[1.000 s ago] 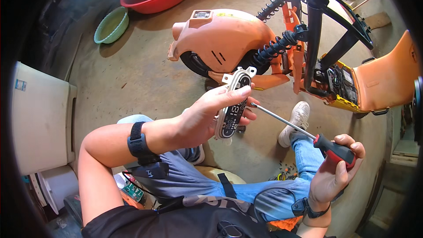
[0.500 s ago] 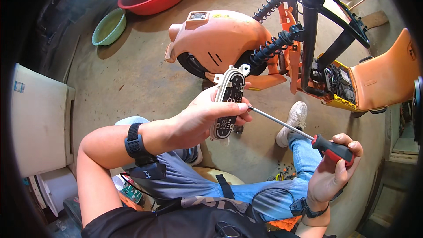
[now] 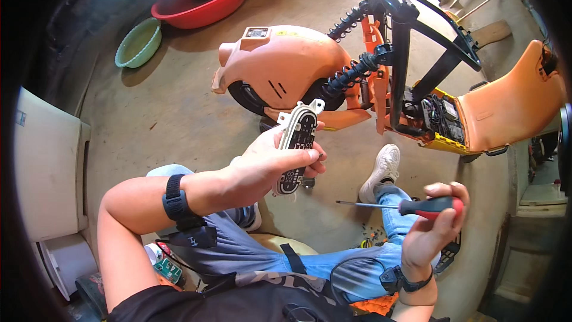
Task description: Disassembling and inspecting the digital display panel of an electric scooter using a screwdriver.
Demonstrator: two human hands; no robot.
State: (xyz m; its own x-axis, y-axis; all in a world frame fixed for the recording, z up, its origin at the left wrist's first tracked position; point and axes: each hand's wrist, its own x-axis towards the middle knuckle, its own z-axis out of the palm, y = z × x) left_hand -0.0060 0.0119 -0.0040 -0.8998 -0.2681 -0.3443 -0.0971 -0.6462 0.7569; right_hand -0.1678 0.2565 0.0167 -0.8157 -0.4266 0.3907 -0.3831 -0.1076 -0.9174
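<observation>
My left hand [image 3: 262, 158] grips a long white-framed display panel [image 3: 298, 137] with a black face, its thumb lying across the front. The panel stands nearly upright, with small mounting tabs at its top. My right hand [image 3: 438, 220] is closed round the black and red handle of a screwdriver [image 3: 381, 204]. The shaft points left, its tip in the air to the right of the panel and apart from it. Something small and dark shows below the left fingers, too unclear to name.
Ahead lies an orange scooter [image 3: 292, 59] in parts, with black shock absorbers [image 3: 351, 74] and an open battery bay [image 3: 444, 119]. Far left are a red basin [image 3: 205, 0] and a green basin [image 3: 138, 45]. A white cabinet [image 3: 50, 167] stands at left. Several small parts [image 3: 372, 235] lie by my leg.
The screwdriver tip has come away from the panel; its shaft has swung to nearly level. My left hand still holds the panel. The whole view has shifted slightly.
</observation>
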